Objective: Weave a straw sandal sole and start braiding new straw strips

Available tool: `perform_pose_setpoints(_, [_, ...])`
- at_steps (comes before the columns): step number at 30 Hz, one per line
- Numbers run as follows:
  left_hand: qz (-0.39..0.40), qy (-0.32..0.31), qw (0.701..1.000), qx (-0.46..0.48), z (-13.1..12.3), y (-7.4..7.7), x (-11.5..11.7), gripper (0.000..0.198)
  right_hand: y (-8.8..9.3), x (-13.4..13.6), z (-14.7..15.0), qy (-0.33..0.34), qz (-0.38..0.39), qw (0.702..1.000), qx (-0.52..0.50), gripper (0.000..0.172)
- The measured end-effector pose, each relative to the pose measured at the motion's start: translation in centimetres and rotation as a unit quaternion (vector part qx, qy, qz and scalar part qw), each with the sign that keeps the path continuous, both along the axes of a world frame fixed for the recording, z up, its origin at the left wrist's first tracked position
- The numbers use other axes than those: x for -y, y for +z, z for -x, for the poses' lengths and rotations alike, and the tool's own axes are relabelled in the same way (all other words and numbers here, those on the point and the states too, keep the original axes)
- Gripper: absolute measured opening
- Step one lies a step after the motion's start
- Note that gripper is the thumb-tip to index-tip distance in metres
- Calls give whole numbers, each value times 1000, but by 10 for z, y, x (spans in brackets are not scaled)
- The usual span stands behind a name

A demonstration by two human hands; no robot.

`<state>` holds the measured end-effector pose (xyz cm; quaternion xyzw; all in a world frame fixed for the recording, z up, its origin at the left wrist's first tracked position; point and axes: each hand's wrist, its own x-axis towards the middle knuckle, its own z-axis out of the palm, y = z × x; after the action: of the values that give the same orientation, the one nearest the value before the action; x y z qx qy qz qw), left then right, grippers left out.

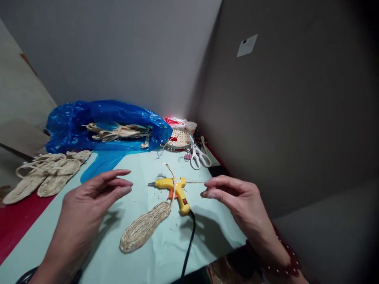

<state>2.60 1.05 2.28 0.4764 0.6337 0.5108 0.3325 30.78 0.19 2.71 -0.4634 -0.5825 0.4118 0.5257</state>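
A yellow hot glue gun (174, 188) lies on the pale green table cover (166, 252), its black cord running toward me. A woven straw sole (145, 227) rests just in front of it, with a loose straw strand trailing up over the gun. My left hand (91, 201) hovers left of the sole, fingers stretched out and apart, holding nothing. My right hand (233, 197) hovers right of the gun, fingers extended, fingertips close to the glue stick at the gun's back end.
A blue plastic bag (89, 122) holding straw bundles lies at the back. Finished straw sandals (44, 175) sit at the left. White-handled scissors (199, 156), a round woven piece (179, 139) and a small cup (191, 126) are near the grey wall on the right.
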Motion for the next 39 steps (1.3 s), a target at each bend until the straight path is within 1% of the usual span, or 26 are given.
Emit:
perform_pose_setpoints(1, [9, -17, 998, 61, -6, -1, 0, 33, -2, 6, 0, -7, -7, 1000, 0, 8])
perform_pose_setpoints(3, [15, -48, 987, 154, -18, -2, -1, 29, -5, 11, 7, 5, -35, 999, -7, 8])
perform_pose_setpoints(5, [12, -66, 979, 191, -28, -2, -1, 26, -5, 10, 19, 40, -63, 997, -27, 10])
perform_pose_setpoints(7, [6, -66, 978, 196, -33, -2, 2, 25, -2, 9, 30, 75, -76, 993, -48, 10])
perform_pose_setpoints(9, [2, -57, 977, 205, -32, -1, 6, 25, 0, 8, 35, 93, -75, 991, -61, 10])
perform_pose_setpoints(13, [12, -42, 974, 224, -18, -1, 17, 32, -4, 12, 27, 101, -62, 991, -67, 9])
perform_pose_setpoints(15, [15, -47, 973, 226, -12, -2, 21, 32, -10, 16, 18, 84, -52, 995, -26, 9])
perform_pose_setpoints(18, [19, -72, 972, 225, -11, -5, 25, 29, -20, 27, 4, 40, -32, 997, 54, 23])
perform_pose_setpoints(21, [32, -87, 972, 214, -16, -9, 33, 37, -32, 41, -10, 12, -9, 994, 105, 35])
perform_pose_setpoints(24, [46, -95, 980, 167, -21, -17, 46, 46, -41, 49, -20, -15, -35, 984, 175, 45])
perform_pose_setpoints(26, [63, -101, 985, 124, -22, -23, 55, 47, -44, 50, -22, -14, -53, 978, 202, 47])
perform_pose_setpoints(28, [78, -108, 985, 106, -22, -30, 62, 45, -44, 49, -20, 10, -58, 974, 217, 40])
perform_pose_setpoints(31, [61, -135, 980, 132, -21, -36, 69, 43, -40, 48, -15, 79, -64, 969, 227, 14])
perform_pose_setpoints(32, [46, -146, 978, 144, -20, -36, 70, 43, -38, 48, -13, 101, -70, 968, 221, 9])
perform_pose_setpoints(35, [4, -151, 976, 158, -19, -33, 72, 37, -36, 47, -7, 137, -79, 967, 199, 11])
perform_pose_setpoints(37, [-4, -134, 981, 144, -18, -29, 72, 28, -37, 44, -1, 142, -80, 968, 192, 9])
perform_pose_setpoints(39, [-7, -119, 983, 139, -17, -26, 72, 23, -41, 38, 8, 139, -88, 965, 206, 9])
